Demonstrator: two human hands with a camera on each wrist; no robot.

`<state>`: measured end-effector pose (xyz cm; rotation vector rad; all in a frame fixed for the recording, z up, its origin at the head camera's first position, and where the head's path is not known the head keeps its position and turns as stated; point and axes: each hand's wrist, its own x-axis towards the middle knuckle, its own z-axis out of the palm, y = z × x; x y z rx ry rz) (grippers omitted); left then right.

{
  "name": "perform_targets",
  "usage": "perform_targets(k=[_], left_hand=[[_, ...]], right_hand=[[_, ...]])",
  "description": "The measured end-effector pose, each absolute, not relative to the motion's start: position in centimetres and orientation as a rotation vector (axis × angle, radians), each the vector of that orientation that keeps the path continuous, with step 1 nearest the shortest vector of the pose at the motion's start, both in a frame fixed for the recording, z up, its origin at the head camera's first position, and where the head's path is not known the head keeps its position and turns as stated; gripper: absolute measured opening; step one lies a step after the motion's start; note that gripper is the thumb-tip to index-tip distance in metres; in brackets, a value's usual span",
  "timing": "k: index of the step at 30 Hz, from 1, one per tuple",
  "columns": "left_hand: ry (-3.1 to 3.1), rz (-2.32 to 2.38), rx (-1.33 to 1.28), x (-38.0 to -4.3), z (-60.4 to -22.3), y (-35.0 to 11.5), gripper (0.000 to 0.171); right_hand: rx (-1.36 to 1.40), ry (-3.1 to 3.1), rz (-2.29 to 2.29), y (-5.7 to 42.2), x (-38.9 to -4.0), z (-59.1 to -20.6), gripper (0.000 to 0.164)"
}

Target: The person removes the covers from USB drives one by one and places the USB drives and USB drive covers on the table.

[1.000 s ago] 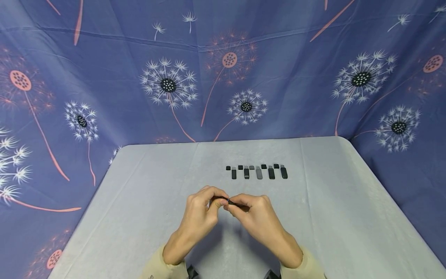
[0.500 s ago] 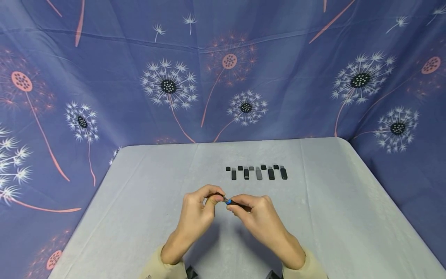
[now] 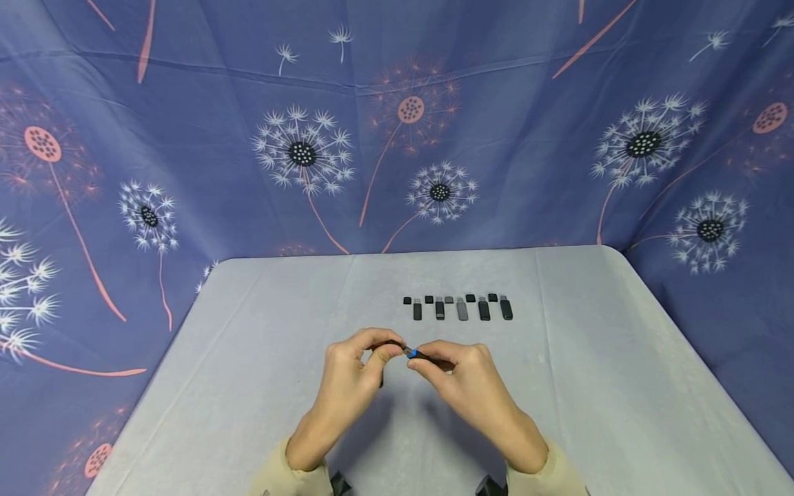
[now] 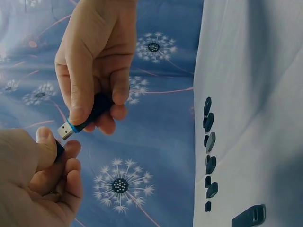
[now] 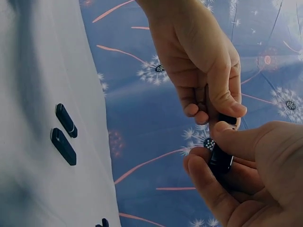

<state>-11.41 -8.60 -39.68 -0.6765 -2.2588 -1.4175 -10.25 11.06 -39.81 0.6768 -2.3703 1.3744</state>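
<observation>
My left hand (image 3: pixel 355 375) pinches a small black cap (image 4: pixel 59 150) between thumb and index finger. Facing it, my right hand (image 3: pixel 474 379) grips a black USB flash drive (image 4: pixel 97 111) with a blue collar. The drive's bare metal plug (image 4: pixel 65 130) points toward the cap; in the left wrist view a narrow gap parts the two. Fingers cover much of the drive's body. Both hands hover over the near middle of the table, just in front of a row of other USB drives (image 3: pixel 462 310).
Beside each drive in that row lies its small cap (image 3: pixel 429 300), on the pale cloth-covered table (image 3: pixel 279 310). Two more black drives (image 5: pixel 63 147) lie on the cloth in the right wrist view. A patterned blue curtain (image 3: pixel 217 172) hangs behind the table.
The cap and the drive, joined a second ago, are now apart, showing the blue collar and metal plug. My left hand moved left, then both hands shifted slightly right.
</observation>
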Motion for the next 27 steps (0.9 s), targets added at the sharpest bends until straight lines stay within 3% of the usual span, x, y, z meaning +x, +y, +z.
perform_targets(k=[27], left_hand=[[-2.269,-1.285,-0.679,-12.3,-39.7,-10.1,0.008]], right_hand=[[0.845,-2.350,1.129,14.3,-11.8,-38.3,0.013]])
